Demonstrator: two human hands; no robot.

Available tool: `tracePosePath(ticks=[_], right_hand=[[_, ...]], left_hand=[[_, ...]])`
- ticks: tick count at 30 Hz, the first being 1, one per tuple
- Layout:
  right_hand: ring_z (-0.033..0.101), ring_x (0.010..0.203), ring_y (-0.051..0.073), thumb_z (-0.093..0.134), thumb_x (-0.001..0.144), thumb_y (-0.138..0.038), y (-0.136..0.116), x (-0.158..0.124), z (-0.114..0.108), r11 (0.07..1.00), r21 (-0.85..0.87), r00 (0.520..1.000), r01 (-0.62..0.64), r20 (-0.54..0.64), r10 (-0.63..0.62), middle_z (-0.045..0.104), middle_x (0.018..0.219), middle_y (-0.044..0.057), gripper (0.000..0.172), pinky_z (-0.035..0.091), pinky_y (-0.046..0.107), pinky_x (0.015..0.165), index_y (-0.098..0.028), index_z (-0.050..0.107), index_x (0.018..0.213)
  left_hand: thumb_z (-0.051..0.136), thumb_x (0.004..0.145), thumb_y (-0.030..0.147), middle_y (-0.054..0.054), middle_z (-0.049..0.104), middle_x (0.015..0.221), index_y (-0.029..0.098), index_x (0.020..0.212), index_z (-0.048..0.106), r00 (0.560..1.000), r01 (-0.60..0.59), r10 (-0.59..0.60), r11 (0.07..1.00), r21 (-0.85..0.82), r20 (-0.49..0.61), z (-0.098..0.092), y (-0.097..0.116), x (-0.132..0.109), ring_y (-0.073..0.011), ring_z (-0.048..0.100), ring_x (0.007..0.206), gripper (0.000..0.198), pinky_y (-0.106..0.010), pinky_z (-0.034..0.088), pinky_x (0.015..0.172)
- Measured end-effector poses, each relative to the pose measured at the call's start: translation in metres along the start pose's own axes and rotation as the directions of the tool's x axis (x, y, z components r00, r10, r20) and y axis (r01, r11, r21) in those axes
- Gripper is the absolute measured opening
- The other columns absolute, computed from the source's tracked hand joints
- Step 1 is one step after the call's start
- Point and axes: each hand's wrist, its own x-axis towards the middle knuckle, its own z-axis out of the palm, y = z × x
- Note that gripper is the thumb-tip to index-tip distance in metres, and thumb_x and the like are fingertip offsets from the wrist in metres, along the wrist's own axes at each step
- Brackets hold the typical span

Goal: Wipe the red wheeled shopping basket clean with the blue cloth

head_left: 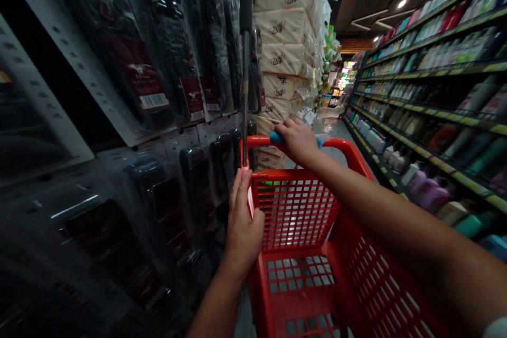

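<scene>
A red plastic shopping cart [277, 175] with a grid-patterned basket fills the lower middle. My right hand [298, 140] is closed around the blue grip [277, 138] on its handlebar. Lower and to the left, my left hand [244, 216] clasps the cart's left rim, fingers on the outer side and thumb toward the basket. A pale strip shows along the rim beside those fingers. Just above my left fingertips, a thin metal pole [245, 74] with a thicker dark upper part runs upward; whether it touches the cart, I cannot tell.
Close on the left hang dark packaged goods [138, 63] with maroon labels. Behind the handlebar rises a stack of cream-coloured wrapped packs [283, 58]. Long shelves of bottles [435, 111] line the right side. The aisle floor [329, 122] stretches away between them.
</scene>
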Motion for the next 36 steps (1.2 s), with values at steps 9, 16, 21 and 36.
tracePosePath(ticks=[9,16,21,36], right_hand=[[0.059,0.106,0.029,0.046,0.095,-0.013,0.001,-0.075,-0.001,0.942,0.071,0.943,-0.329,0.067,0.325,0.064,0.119,0.015,0.035,0.047,0.037,0.084,-0.018,0.060,0.127],[0.054,0.109,0.027,0.047,0.101,-0.026,-0.081,-0.091,-0.002,0.963,0.236,0.986,0.127,0.076,-0.149,0.064,0.125,0.009,0.031,0.048,0.037,0.087,-0.024,0.060,0.129],[0.052,0.115,0.026,0.047,0.100,-0.019,-0.007,-0.127,0.006,0.981,0.183,0.996,0.061,0.047,-0.071,0.059,0.139,0.008,0.034,0.044,0.039,0.096,-0.025,0.062,0.129],[0.057,0.118,0.024,0.053,0.077,-0.010,-0.014,-0.125,0.017,0.784,0.621,1.000,-0.003,0.001,0.002,0.063,0.129,0.007,0.059,0.045,0.038,0.102,-0.020,0.053,0.135]], left_hand=[[0.048,0.077,0.001,-0.002,0.037,0.164,0.028,0.158,0.029,0.994,0.099,-0.102,0.993,-0.065,-0.037,0.013,0.006,-0.002,-0.0210,0.034,0.153,0.087,-0.044,0.024,0.130],[0.051,0.078,0.005,-0.004,0.032,0.167,0.028,0.157,0.029,0.997,0.068,-0.071,0.995,-0.069,-0.029,0.011,0.004,0.000,-0.0220,0.030,0.154,0.085,-0.044,0.021,0.130],[0.051,0.080,0.006,-0.001,0.028,0.168,0.030,0.158,0.027,0.994,0.107,-0.103,0.988,-0.115,0.033,0.010,0.006,-0.001,-0.0206,0.028,0.155,0.085,-0.041,0.020,0.130],[0.049,0.080,0.003,0.000,0.028,0.168,0.031,0.155,0.033,0.998,0.061,-0.062,0.990,-0.124,-0.009,0.015,0.012,-0.010,-0.0198,0.025,0.156,0.082,-0.042,0.020,0.131]])
